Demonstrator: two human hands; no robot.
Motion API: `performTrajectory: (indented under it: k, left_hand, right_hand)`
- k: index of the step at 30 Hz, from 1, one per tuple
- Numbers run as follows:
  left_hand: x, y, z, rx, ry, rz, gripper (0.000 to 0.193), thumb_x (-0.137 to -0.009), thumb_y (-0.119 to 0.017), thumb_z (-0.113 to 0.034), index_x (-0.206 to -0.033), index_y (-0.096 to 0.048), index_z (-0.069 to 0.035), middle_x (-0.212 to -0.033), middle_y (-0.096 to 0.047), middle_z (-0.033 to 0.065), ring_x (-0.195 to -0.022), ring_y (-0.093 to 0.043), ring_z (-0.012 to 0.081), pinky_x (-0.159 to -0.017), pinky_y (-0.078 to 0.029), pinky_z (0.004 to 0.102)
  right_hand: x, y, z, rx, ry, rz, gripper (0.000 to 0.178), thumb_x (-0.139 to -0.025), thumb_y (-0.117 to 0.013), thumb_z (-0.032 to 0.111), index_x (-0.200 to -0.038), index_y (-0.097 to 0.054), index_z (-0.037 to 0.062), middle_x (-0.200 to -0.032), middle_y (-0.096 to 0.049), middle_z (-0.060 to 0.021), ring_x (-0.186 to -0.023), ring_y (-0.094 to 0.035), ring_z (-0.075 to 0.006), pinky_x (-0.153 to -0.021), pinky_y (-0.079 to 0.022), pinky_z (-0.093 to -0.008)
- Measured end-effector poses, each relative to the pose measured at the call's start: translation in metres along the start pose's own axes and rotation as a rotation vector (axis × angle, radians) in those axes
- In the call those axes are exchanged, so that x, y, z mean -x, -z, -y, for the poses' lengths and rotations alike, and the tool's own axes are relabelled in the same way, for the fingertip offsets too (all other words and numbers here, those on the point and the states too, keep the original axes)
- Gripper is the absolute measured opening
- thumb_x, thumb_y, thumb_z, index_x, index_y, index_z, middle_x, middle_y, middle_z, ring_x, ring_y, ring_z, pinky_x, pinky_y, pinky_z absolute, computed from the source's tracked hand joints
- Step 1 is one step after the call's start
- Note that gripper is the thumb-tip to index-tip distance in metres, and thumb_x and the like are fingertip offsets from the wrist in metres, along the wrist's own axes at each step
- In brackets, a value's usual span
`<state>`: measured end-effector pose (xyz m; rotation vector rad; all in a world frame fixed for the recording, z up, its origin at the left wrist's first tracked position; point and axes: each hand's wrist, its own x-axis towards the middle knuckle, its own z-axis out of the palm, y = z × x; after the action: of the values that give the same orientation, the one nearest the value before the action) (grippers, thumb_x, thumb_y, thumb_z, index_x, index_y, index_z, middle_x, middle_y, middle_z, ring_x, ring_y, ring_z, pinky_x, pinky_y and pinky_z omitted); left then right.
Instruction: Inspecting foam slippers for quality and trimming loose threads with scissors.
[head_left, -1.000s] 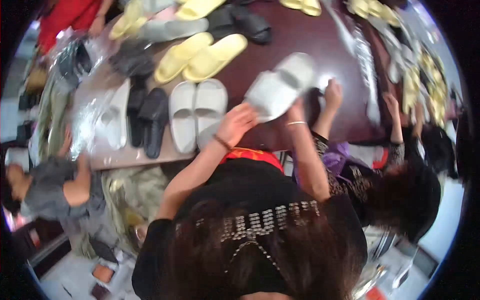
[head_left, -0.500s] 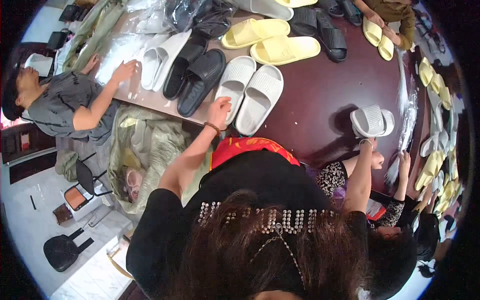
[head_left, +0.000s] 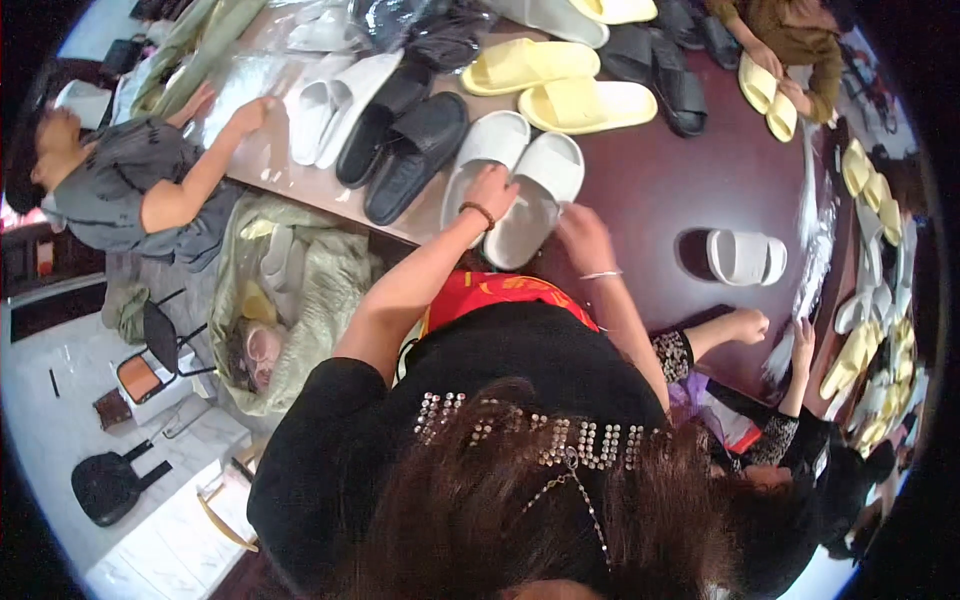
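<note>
In front of me on the dark red table lies a pair of light grey slide sandals, a left slide point(head_left: 497, 137) and a right slide point(head_left: 533, 212) side by side. My left hand point(head_left: 491, 193) is over the pair, its fingers curled at the inner edges near the straps. Beside the right slide's outer edge is my right hand point(head_left: 585, 240), its fingers smeared by motion. Another grey pair point(head_left: 745, 257) rests to the right, apart from both hands. Black slides point(head_left: 417, 158) stand just left of the nearer pair.
White slides point(head_left: 340, 108), yellow slides point(head_left: 587, 106) and clear plastic wrapping point(head_left: 350, 25) are on the table point(head_left: 640, 210). A co-worker point(head_left: 150, 190) stands left; another holds yellow slides point(head_left: 768, 97) at far right. A person's hand point(head_left: 745, 326) reaches in from the right. An open sack point(head_left: 320, 300) stands below left.
My right hand has let go of the grey pair at the right and come left to the nearer pair. My left hand has moved right, over the slides.
</note>
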<state>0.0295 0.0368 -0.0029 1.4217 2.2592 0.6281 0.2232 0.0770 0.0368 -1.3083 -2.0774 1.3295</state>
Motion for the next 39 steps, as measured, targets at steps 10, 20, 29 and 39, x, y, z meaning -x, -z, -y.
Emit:
performTrajectory:
  k: [10, 20, 29, 39]
  left_hand:
    - [0.082, 0.045, 0.038, 0.206, 0.031, 0.127, 0.021, -0.075, -0.047, -0.015, -0.095, -0.048, -0.008, -0.072, -0.056, 0.019, -0.068, -0.053, 0.0374, -0.059, -0.043, 0.0437]
    - [0.108, 0.024, 0.033, 0.183, -0.326, 0.06, 0.029, -0.074, -0.05, -0.017, -0.103, -0.046, -0.011, -0.079, -0.054, 0.0144, -0.072, -0.054, 0.0334, -0.061, -0.043, 0.0413]
    - [0.065, -0.004, 0.012, -0.353, -0.576, 0.273, 0.034, -0.069, -0.054, -0.021, -0.101, -0.045, -0.011, -0.088, -0.052, 0.0119, -0.077, -0.051, 0.028, -0.066, -0.041, 0.0417]
    - [0.069, 0.045, 0.071, -0.052, -0.244, 0.199, 0.039, -0.067, -0.05, -0.021, -0.105, -0.049, -0.013, -0.087, -0.053, 0.0176, -0.082, -0.052, 0.0333, -0.069, -0.042, 0.0418]
  right_hand:
    - [-0.082, -0.065, 0.039, 0.246, -0.327, 0.271, 0.065, -0.068, -0.049, 0.054, -0.097, -0.054, -0.0046, -0.091, -0.055, -0.0253, -0.091, -0.052, -0.0357, -0.082, -0.038, -0.037]
    - [-0.072, -0.029, 0.037, -0.161, -0.253, -0.172, 0.046, -0.075, -0.045, 0.034, -0.086, -0.055, -0.01, -0.084, -0.056, -0.0264, -0.081, -0.055, -0.0338, -0.072, -0.04, -0.0352]
    - [-0.055, 0.039, -0.017, 0.308, -0.101, -0.333, 0.029, -0.069, -0.048, 0.021, -0.072, -0.057, -0.007, -0.066, -0.055, -0.0239, -0.066, -0.055, -0.0312, -0.062, -0.039, -0.0389]
    - [-0.009, 0.009, -0.08, 0.485, 0.04, -0.104, 0.047, -0.065, -0.06, 0.026, -0.101, -0.052, -0.0026, -0.102, -0.051, -0.0226, -0.101, -0.042, -0.0361, -0.091, -0.026, -0.044]
